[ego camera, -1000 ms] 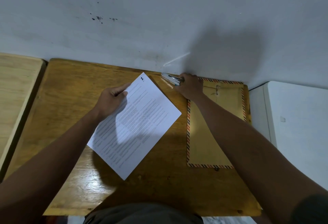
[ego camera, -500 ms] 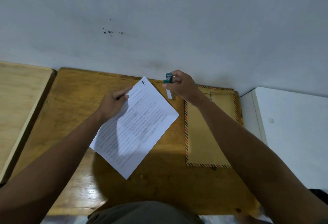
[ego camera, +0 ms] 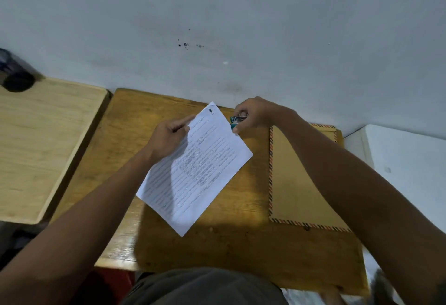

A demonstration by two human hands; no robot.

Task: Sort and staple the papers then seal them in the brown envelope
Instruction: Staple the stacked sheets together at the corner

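1. The right hand (ego camera: 255,115) grasps a small stapler (ego camera: 237,121) at the far right edge of the papers (ego camera: 200,167). If it bites too near the edge, the staple can tear out.
2. The left hand (ego camera: 169,138) pinches the papers at their left edge, partly lifted off the bench (ego camera: 241,244). A loose pinch lets the sheets slide apart.
3. The brown envelope (ego camera: 294,184) lies flat on the right, under the right forearm, which can drag it.

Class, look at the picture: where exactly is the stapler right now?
In the head view, the stapler is held in the right hand, at the papers' upper right edge, left of the brown envelope.
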